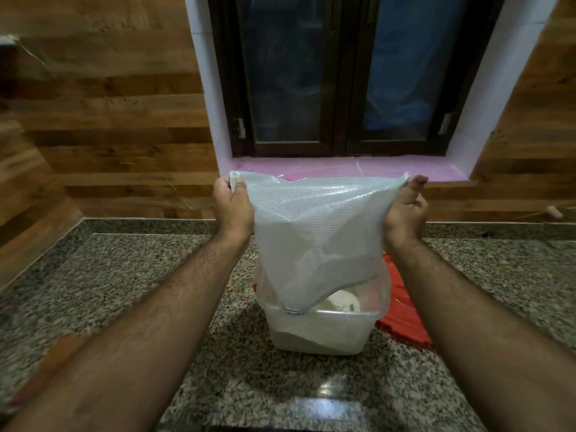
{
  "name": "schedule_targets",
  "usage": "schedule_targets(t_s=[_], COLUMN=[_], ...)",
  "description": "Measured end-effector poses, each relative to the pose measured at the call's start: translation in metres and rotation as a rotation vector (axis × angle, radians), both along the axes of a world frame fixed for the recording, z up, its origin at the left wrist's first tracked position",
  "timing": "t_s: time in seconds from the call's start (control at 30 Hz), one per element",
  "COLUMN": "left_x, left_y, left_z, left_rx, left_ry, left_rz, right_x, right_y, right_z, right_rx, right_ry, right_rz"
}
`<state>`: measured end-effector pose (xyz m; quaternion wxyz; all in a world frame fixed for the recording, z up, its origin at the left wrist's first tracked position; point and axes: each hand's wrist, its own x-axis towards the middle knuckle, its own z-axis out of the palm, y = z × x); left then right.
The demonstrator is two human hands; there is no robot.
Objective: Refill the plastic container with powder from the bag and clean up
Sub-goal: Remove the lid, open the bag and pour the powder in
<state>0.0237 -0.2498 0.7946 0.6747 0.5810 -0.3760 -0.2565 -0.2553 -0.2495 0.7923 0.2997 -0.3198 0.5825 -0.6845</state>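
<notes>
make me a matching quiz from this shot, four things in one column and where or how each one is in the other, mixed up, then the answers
Things:
1. bag
2. plastic container
3. red sheet
4. left hand

Places or states:
A. stands on the granite counter, powder inside
B. held upside down by its two upper corners, mouth down over the container
C. pinches one upper corner of the bag
D. lies flat on the counter behind and right of the container

Pairs: 1-B, 2-A, 3-D, 4-C

The right hand holds the bag's other upper corner.
</notes>
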Motion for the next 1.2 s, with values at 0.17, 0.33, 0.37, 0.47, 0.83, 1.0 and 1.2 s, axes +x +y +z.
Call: schedule_targets(t_s=[0.17,0.33,0.37,0.47,0.83,1.0,1.2], left_x=[0.0,0.001,0.0,-0.003,-0.032,-0.086,-0.077], left_y=[0.001,0.0,0.0,0.002,0.036,0.047,0.044], left_z=[0.002,0.005,0.005,0.002,0.043,0.046,0.043], left_rx=[-0.015,-0.031,-0.031,-0.015,-0.1,0.265,0.306], left_ry=[-0.04,-0.218,-0.266,-0.386,-1.263,-1.521,-1.453], left_rz=[0.019,0.048,0.048,0.044,-0.114,-0.688,-0.557], right_x=[0.003,0.003,0.002,-0.001,-0.009,-0.001,-0.004], right_y=[-0.001,-0.006,-0.008,-0.013,-0.009,-0.009,-0.01], right_z=[0.009,0.019,0.018,0.01,-0.009,-0.007,-0.006], right_rx=[-0.044,0.006,0.01,0.056,0.126,0.079,0.032], right_ry=[-0.066,-0.037,-0.031,-0.011,-0.296,-0.394,-0.461], right_rz=[0.169,0.135,0.123,0.098,0.095,0.195,0.186])
